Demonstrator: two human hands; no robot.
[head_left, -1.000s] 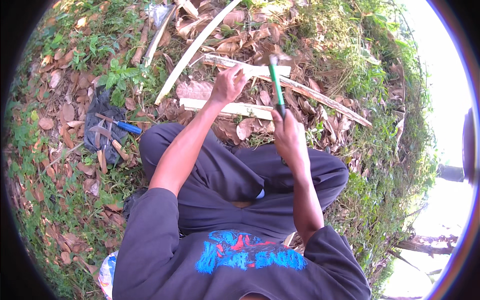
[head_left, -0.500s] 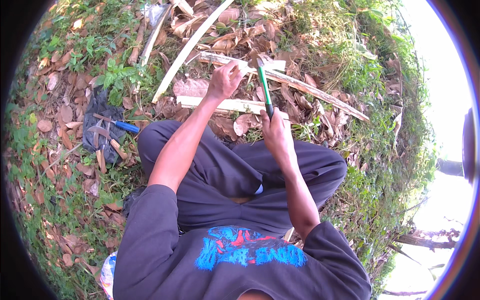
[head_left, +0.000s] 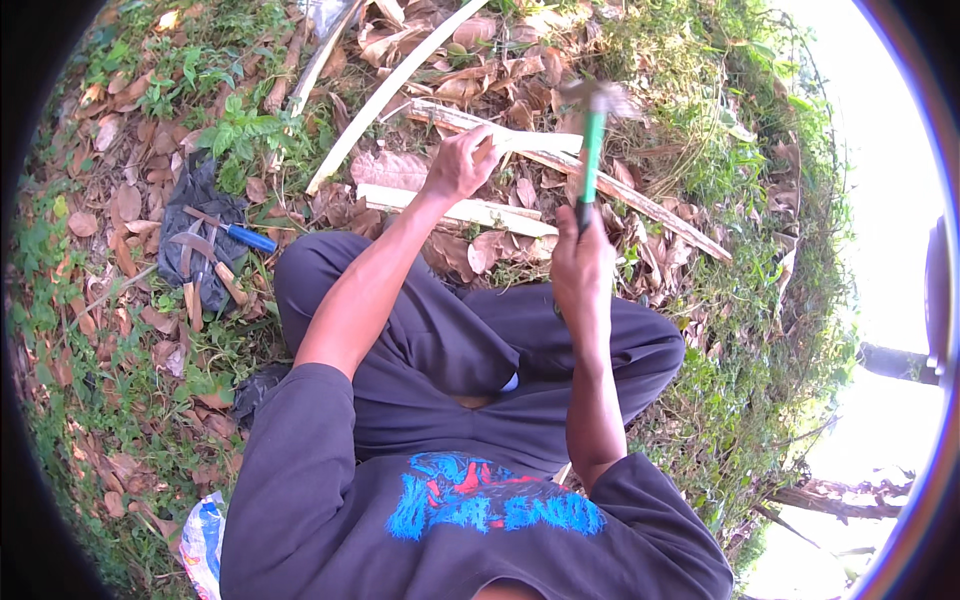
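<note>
My right hand (head_left: 583,262) is wrapped round the black grip of a hammer (head_left: 593,150) with a green shaft. The hammer stands raised, its head blurred by motion. My left hand (head_left: 463,168) is closed, thumb and fingertips pinched at the left end of a short pale wood strip (head_left: 552,141). Whether the fingertips also hold something small cannot be made out. That short strip lies across a long, rough-edged wood strip (head_left: 640,200) on the leaf litter. Nearer my crossed legs lie pale split pieces of wood (head_left: 480,212), apart from both hands.
A long pale curved strip (head_left: 395,92) lies at the far left, beside a greyish stick (head_left: 325,60). On a black plastic bag (head_left: 212,205) at the left rest a blue-handled tool (head_left: 250,237) and wooden-handled blades (head_left: 228,283). Dry leaves and grass cover the ground.
My right hand has lifted the hammer up and to the right, away from my left hand. The left hand keeps its pinch by the short strip. The view has shifted slightly.
</note>
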